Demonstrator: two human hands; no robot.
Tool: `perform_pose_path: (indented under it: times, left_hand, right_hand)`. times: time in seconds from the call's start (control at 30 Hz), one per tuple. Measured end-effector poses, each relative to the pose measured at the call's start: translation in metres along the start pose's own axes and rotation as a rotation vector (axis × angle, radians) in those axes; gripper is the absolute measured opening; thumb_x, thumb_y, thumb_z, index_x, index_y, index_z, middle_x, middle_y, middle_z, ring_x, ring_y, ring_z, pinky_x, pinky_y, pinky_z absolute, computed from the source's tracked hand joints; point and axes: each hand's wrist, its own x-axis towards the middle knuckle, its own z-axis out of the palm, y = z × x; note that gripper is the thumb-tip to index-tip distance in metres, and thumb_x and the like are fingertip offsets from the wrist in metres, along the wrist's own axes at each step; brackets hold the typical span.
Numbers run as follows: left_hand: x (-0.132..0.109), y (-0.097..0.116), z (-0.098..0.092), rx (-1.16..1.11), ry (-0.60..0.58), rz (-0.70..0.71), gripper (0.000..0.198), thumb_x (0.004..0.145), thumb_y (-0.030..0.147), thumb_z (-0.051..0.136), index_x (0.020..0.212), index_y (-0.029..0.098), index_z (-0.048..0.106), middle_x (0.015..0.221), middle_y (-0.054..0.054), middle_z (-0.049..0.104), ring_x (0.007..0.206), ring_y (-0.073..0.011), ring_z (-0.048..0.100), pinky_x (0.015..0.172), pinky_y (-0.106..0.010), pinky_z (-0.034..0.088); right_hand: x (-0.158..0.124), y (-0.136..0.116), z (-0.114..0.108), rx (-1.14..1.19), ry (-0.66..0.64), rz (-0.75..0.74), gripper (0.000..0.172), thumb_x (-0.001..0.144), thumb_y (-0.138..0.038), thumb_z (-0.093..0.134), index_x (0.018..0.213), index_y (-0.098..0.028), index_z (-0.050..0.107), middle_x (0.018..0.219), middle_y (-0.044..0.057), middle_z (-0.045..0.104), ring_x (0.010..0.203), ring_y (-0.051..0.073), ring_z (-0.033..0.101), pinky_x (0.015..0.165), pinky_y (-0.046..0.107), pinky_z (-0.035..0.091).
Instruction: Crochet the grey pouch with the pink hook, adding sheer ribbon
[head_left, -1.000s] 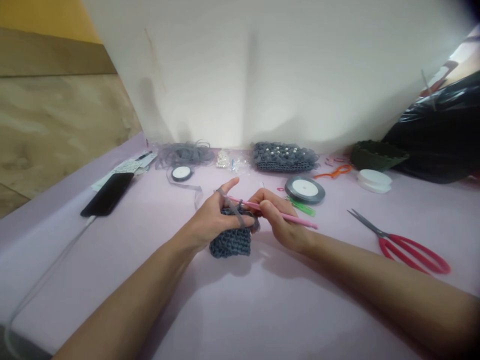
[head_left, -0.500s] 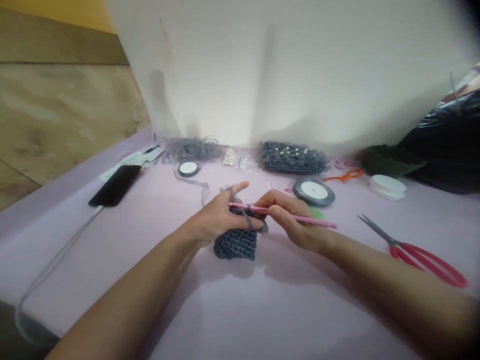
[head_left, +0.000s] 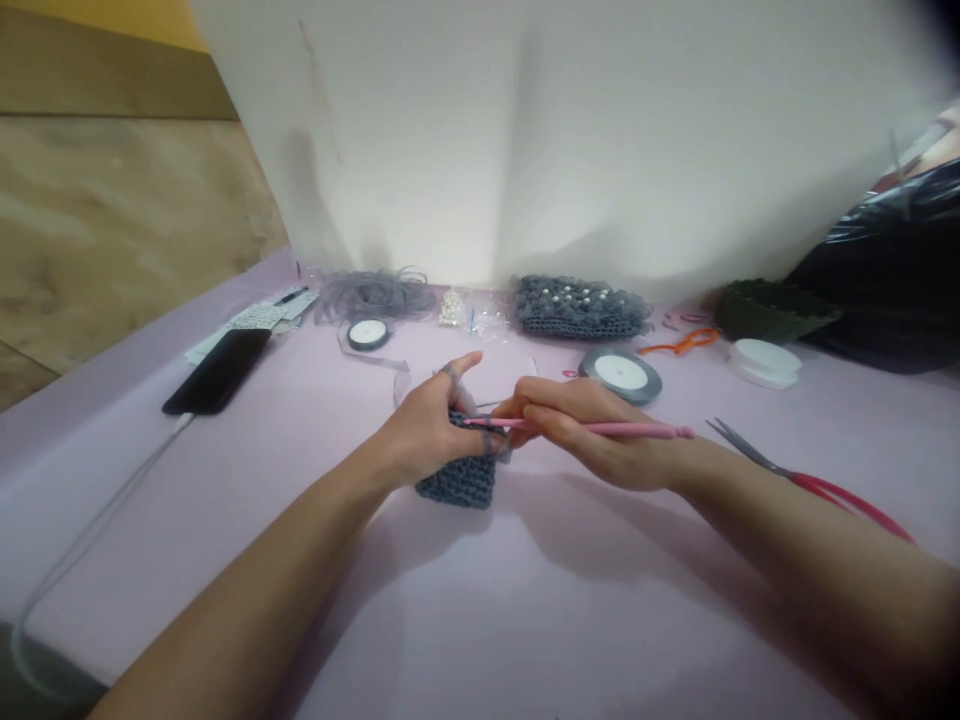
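Note:
A small grey crocheted piece (head_left: pixel 459 482) hangs from my left hand (head_left: pixel 424 430), pinched between its thumb and fingers just above the table. Grey ribbon (head_left: pixel 401 380) wraps a raised finger of that hand and trails back across the table. In my right hand (head_left: pixel 577 425) is a pink crochet hook (head_left: pixel 637 430), gripped along its shaft with the handle end pointing right. The hook's tip lies at the upper edge of the piece, by my left thumb. My right fingertips are close to the stitches, and the exact loop on the hook is too small to make out.
Along the back lie loose grey ribbon (head_left: pixel 375 295), pearl beads (head_left: pixel 451 308) and a beaded crocheted piece (head_left: pixel 581 308). A ribbon spool (head_left: pixel 621 374), a white spool (head_left: pixel 763 362) and scissors (head_left: pixel 806 480) are to the right. A phone (head_left: pixel 219 370) with a cable lies left.
My right hand has moved slightly with the hook, whose tip now shows at the piece's top edge. The whole view has shifted a little, and the piece is tilted slightly differently.

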Motion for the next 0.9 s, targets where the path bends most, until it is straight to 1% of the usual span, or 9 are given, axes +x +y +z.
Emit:
perform_pose_path:
  times: [0.17, 0.33, 0.47, 0.53, 0.6, 0.63, 0.73, 0.83, 0.9]
  left_hand:
    - [0.002, -0.004, 0.001, 0.053, 0.025, 0.013, 0.107, 0.063, 0.043, 0.081, 0.152, 0.019, 0.027, 0.075, 0.002, 0.053, 0.074, -0.0202, 0.055, 0.067, -0.031, 0.04]
    - [0.001, -0.003, 0.003, 0.147, 0.064, 0.048, 0.099, 0.065, 0.037, 0.079, 0.15, 0.019, 0.032, 0.076, 0.001, 0.055, 0.077, -0.0209, 0.057, 0.07, -0.032, 0.042]
    - [-0.002, -0.001, 0.007, 0.232, 0.117, 0.068, 0.089, 0.069, 0.029, 0.072, 0.149, 0.019, 0.034, 0.081, 0.001, 0.06, 0.083, -0.0213, 0.06, 0.075, -0.032, 0.044]
    - [-0.004, 0.0, 0.009, 0.265, 0.147, 0.063, 0.086, 0.069, 0.026, 0.069, 0.148, 0.02, 0.035, 0.083, 0.0, 0.063, 0.085, -0.0214, 0.061, 0.076, -0.032, 0.045]
    - [-0.005, 0.001, 0.012, 0.296, 0.179, 0.064, 0.084, 0.069, 0.023, 0.067, 0.148, 0.019, 0.036, 0.085, -0.001, 0.064, 0.087, -0.0214, 0.062, 0.078, -0.032, 0.045]
    - [-0.005, 0.002, 0.013, 0.317, 0.2, 0.065, 0.083, 0.069, 0.022, 0.065, 0.148, 0.019, 0.037, 0.087, -0.001, 0.065, 0.088, -0.0214, 0.062, 0.079, -0.032, 0.045]
    - [-0.005, 0.005, 0.013, 0.386, 0.27, 0.039, 0.082, 0.069, 0.02, 0.063, 0.147, 0.019, 0.038, 0.089, -0.002, 0.065, 0.086, -0.0211, 0.061, 0.077, -0.031, 0.045]
    - [-0.005, 0.007, 0.013, 0.38, 0.316, -0.004, 0.08, 0.068, 0.02, 0.063, 0.145, 0.02, 0.041, 0.085, -0.001, 0.064, 0.081, -0.0197, 0.061, 0.074, -0.03, 0.045]
    - [-0.004, 0.006, 0.014, 0.336, 0.341, -0.008, 0.077, 0.068, 0.02, 0.064, 0.143, 0.022, 0.044, 0.085, 0.0, 0.063, 0.08, -0.0186, 0.06, 0.073, -0.03, 0.045]
  right_hand:
    - [0.001, -0.001, 0.0, -0.09, -0.009, -0.039, 0.018, 0.099, -0.023, 0.036, 0.085, -0.019, 0.046, 0.076, 0.001, 0.06, 0.064, 0.012, 0.053, 0.057, 0.024, 0.039]
    - [0.001, -0.005, 0.0, -0.189, -0.032, -0.103, 0.016, 0.098, -0.02, 0.034, 0.084, -0.019, 0.043, 0.064, -0.005, 0.041, 0.052, 0.008, 0.034, 0.05, 0.022, 0.03]
    - [0.002, -0.011, 0.006, -0.297, -0.011, -0.111, 0.013, 0.093, -0.015, 0.037, 0.081, -0.02, 0.038, 0.065, -0.005, 0.042, 0.052, 0.008, 0.036, 0.05, 0.022, 0.03]
    - [0.003, -0.014, 0.01, -0.34, -0.051, -0.058, 0.017, 0.089, -0.009, 0.036, 0.078, -0.021, 0.033, 0.058, -0.006, 0.041, 0.049, 0.009, 0.036, 0.049, 0.022, 0.03]
    - [0.003, -0.016, 0.017, -0.351, -0.152, -0.009, 0.024, 0.086, -0.002, 0.032, 0.075, -0.023, 0.027, 0.048, -0.008, 0.036, 0.044, 0.009, 0.034, 0.049, 0.021, 0.032]
    - [0.003, -0.016, 0.021, -0.395, -0.157, -0.005, 0.025, 0.084, -0.001, 0.033, 0.074, -0.023, 0.026, 0.046, -0.008, 0.036, 0.043, 0.01, 0.033, 0.047, 0.021, 0.031]
    - [0.005, -0.013, 0.036, -0.649, -0.011, -0.051, 0.019, 0.087, -0.007, 0.034, 0.075, -0.021, 0.035, 0.068, 0.003, 0.053, 0.049, 0.011, 0.038, 0.046, 0.024, 0.029]
    - [0.008, -0.003, 0.049, -0.859, 0.172, -0.146, 0.021, 0.093, -0.013, 0.032, 0.076, -0.019, 0.043, 0.071, 0.004, 0.055, 0.054, 0.014, 0.044, 0.049, 0.027, 0.032]
    - [0.011, 0.005, 0.054, -0.884, 0.291, -0.17, 0.023, 0.098, -0.019, 0.032, 0.079, -0.018, 0.045, 0.074, 0.006, 0.057, 0.057, 0.015, 0.048, 0.052, 0.027, 0.036]
